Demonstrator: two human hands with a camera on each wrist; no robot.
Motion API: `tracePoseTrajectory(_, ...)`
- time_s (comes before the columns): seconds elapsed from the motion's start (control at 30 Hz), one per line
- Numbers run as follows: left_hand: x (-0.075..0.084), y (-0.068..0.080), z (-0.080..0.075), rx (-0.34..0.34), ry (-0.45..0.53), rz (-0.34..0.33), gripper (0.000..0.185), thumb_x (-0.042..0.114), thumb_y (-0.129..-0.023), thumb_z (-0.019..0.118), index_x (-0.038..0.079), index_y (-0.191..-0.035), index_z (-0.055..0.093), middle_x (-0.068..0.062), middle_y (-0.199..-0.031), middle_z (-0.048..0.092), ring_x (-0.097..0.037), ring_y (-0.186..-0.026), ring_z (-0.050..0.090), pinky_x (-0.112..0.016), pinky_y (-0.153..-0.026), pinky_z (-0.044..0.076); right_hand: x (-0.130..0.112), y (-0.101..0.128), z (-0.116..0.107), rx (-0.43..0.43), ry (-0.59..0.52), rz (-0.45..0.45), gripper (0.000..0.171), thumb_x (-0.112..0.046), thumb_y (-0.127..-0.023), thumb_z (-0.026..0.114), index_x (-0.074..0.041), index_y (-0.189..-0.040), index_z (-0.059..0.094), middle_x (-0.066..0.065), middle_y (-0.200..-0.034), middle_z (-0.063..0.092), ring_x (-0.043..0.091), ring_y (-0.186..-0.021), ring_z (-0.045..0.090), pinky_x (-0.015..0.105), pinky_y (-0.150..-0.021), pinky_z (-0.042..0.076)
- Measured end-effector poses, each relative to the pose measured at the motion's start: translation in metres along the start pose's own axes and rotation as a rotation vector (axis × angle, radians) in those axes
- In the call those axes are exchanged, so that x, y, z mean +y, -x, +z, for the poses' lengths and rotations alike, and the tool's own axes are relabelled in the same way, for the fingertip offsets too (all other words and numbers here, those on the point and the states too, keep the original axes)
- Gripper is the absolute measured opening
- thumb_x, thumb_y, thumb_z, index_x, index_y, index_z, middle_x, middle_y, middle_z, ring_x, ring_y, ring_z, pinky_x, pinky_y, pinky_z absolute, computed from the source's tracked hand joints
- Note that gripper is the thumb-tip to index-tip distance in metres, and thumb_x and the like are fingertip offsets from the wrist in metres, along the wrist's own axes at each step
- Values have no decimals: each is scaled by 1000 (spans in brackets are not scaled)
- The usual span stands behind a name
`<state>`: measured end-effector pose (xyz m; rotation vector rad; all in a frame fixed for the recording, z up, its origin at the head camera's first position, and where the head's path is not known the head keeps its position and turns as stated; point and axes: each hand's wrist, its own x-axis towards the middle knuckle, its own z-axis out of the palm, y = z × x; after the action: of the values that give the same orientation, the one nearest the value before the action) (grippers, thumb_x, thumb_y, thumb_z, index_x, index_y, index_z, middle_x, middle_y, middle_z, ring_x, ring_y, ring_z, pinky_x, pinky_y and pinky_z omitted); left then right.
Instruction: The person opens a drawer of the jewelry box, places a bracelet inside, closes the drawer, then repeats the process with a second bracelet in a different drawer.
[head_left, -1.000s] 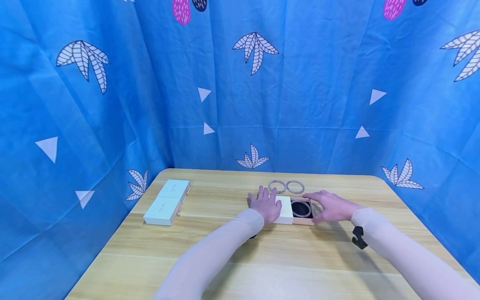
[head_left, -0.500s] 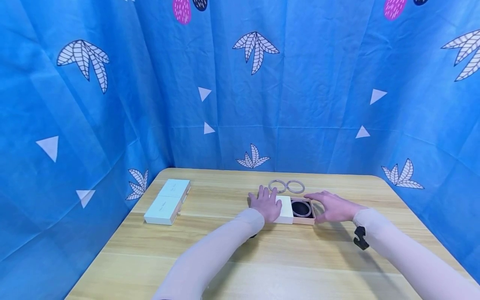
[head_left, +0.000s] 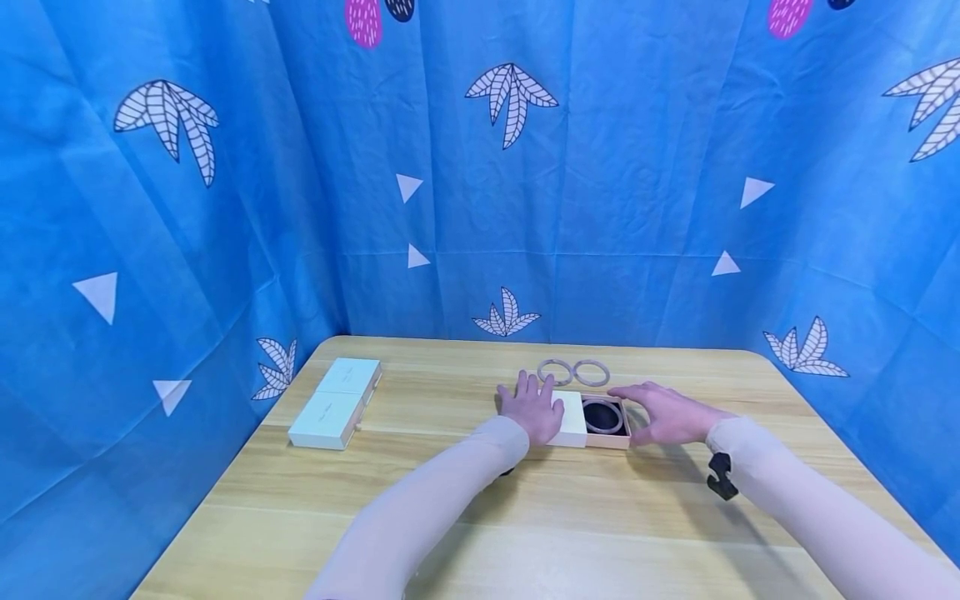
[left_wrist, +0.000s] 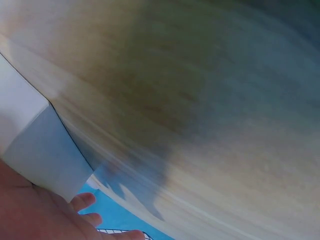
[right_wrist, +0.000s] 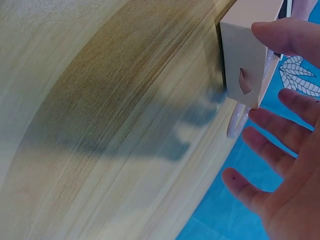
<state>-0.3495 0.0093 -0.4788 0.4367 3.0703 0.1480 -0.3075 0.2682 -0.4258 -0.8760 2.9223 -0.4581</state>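
Left hand (head_left: 534, 410) lies flat, fingers straight, on the white sleeve (head_left: 572, 418) of the sliding box; grip wide, pressing, not curled. Right hand (head_left: 666, 413) rests at the open drawer (head_left: 619, 427), fingers relaxed and spread, thumb at the drawer's end; grip wide, clasping nothing. A bangle (head_left: 603, 417) lies in the drawer, between the two hands. Two more bangles (head_left: 573, 372) lie on the desk (head_left: 480, 500) just beyond the fingertips.

Versus 0.5 s ago: hands and box unchanged; no shift detected.

Right wrist view alone shows the notch in the drawer's end face (right_wrist: 243, 82), thumb above it. Left wrist view shows only the sleeve's corner (left_wrist: 37, 150) against the palm.
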Motion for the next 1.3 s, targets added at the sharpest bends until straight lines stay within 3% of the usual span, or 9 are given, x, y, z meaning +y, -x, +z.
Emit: tracePoseTrajectory(1.3, 2, 6, -6, 16, -12, -3, 64, 54, -105, 13, 28, -163, 14, -8, -168, 21, -29, -157, 7, -70, -117, 17, -6, -9, 5, 11, -10, 7, 83, -27, -76, 83, -10, -150, 48, 16, -147, 54, 41, -133, 49, 62, -107, 42)
